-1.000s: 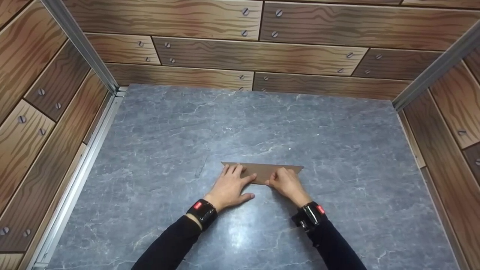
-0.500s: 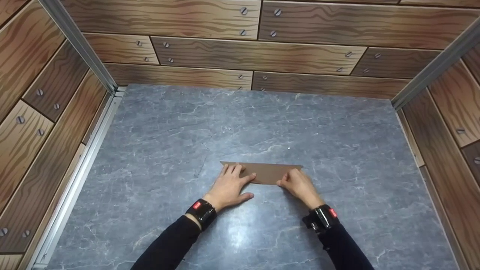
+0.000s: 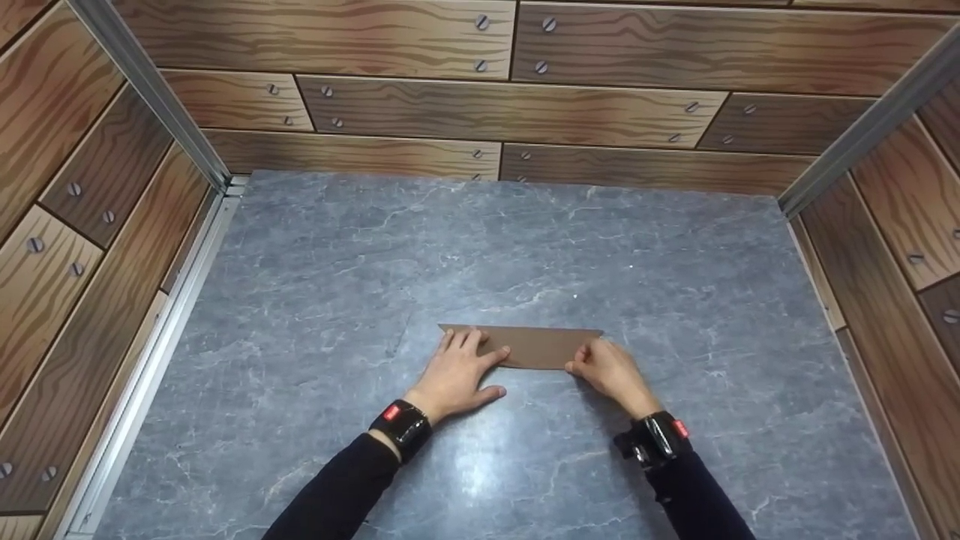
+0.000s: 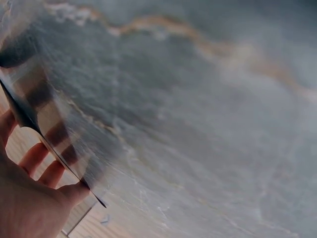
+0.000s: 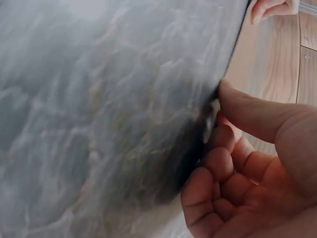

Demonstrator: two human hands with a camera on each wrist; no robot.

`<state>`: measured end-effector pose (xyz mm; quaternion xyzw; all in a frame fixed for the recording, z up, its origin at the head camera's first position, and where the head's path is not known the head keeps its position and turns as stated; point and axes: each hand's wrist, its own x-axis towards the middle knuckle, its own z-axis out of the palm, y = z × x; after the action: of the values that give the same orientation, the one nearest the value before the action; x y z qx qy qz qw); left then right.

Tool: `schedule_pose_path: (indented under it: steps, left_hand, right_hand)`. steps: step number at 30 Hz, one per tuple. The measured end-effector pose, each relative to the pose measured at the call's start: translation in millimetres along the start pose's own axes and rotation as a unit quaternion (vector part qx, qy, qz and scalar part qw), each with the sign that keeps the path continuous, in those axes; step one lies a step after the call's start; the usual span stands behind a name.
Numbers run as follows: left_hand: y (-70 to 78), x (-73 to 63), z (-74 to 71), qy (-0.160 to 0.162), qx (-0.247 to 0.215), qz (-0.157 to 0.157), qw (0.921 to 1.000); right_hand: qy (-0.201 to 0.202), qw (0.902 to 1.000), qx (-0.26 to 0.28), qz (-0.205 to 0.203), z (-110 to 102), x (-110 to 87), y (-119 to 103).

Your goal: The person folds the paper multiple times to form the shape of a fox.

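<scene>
A strip of brown paper point(image 3: 534, 346) with slanted, pointed ends lies on the grey marbled surface. Its long near edge looks like a fold. Over its left part rests my left hand point(image 3: 454, 375), fingers spread across the strip and thumb out to the side. At the right end, my right hand point(image 3: 611, 371) has its fingers curled, thumb and index finger together at the near edge. The right wrist view shows the thumb tip point(image 5: 227, 87) right on that edge, above the bent fingers. Both hands cover parts of the paper.
Wood-patterned panels point(image 3: 405, 109) stand along the back, left and right of the marbled surface point(image 3: 337, 247). Metal rails point(image 3: 150, 360) run at the sides and corners. Each wrist wears a black band point(image 3: 403, 429), and the sleeves are dark.
My right hand has slid rightward along the paper's near edge, from about the middle to its right end. The left hand has stayed in place on the paper.
</scene>
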<state>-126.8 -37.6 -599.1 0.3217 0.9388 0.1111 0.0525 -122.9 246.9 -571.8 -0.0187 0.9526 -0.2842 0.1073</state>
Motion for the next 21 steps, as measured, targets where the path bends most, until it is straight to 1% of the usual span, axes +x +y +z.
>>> schedule_pose_path:
  steps: [2, 6, 9, 13, 21]
  left_hand:
    - [0.2, -0.9, 0.4, 0.003, -0.002, 0.001, 1.0000]
    - [2.0, -0.4, -1.3, 0.004, -0.001, 0.000, 1.0000]
    - [3.5, 1.3, -3.5, -0.001, -0.001, -0.003, 1.0000]
    - [4.3, 2.9, -4.3, -0.005, -0.005, -0.005, 1.0000]
    - [3.9, 4.1, -7.4, -0.001, 0.002, -0.009, 1.0000]
  right_hand:
    - [-0.001, 0.9999, 0.011, 0.001, 3.2, -0.6, -4.7]
    - [0.010, 0.9996, 0.024, -0.010, 13.2, -0.8, -18.4]
    - [0.021, 0.9991, 0.022, -0.029, 20.1, 2.5, -29.1]
    - [0.013, 0.9989, 0.016, -0.041, 25.5, 10.0, -37.4]
    - [-0.012, 0.9995, -0.004, -0.031, 28.2, 18.5, -44.0]
